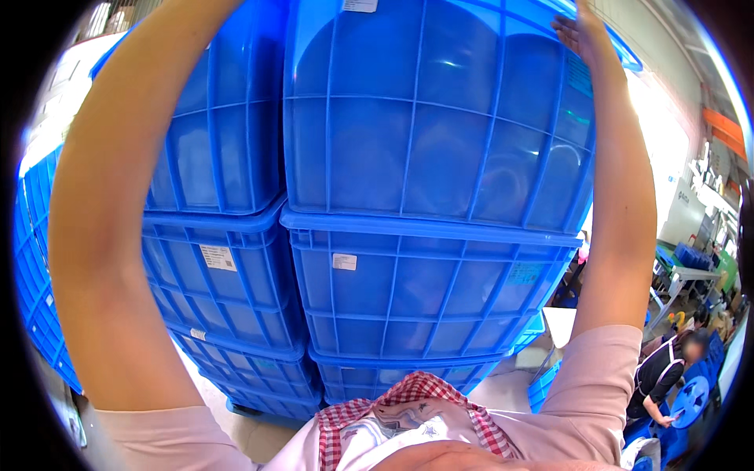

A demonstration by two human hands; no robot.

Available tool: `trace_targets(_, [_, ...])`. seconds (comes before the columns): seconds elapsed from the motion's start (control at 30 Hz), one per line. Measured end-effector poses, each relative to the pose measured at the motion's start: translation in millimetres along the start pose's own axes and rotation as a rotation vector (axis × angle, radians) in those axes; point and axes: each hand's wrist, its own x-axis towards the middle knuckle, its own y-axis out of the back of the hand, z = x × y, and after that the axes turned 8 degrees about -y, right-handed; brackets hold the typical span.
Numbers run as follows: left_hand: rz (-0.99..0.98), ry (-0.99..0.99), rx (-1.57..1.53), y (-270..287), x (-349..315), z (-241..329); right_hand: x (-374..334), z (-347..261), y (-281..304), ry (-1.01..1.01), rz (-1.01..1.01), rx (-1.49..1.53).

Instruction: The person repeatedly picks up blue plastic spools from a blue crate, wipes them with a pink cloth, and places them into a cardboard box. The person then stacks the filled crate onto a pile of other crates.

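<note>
Both my arms are raised around a large translucent blue plastic crate (452, 157) at the top of a stack. My right hand (583, 35) is at the crate's upper right corner, its fingers curled in against the rim; the upper edge of the picture cuts part of it off. Above the upper edge, my left hand is out of view, with its forearm reaching up past the upper left crate (208, 118). Rounded shapes show dimly through the top crate's wall. Beneath it sits another blue crate (432, 294) with a small white label.
More blue crates stand stacked at lower left (228, 290) and along the far left side (39, 267). At the right, a co-worker (660, 377) in dark clothes holds a round blue part (691, 400). A metal-legged table (691, 275) stands behind.
</note>
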Motion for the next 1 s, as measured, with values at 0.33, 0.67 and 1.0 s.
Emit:
trace_targets(0.33, [0.096,0.363,-0.425,-54.0,3.4,22.2,-7.9,-30.8,40.5,0.294,0.122,-0.13])
trace_targets(0.67, [0.02,0.157,-0.334,-93.6,15.8,10.6,-18.5,-42.0,26.9,0.153,-0.062,-0.218])
trace_targets(1.0, [0.248,0.104,-0.41,-75.6,2.1,31.1,4.2,25.9,45.7,0.079,-0.345,-0.414])
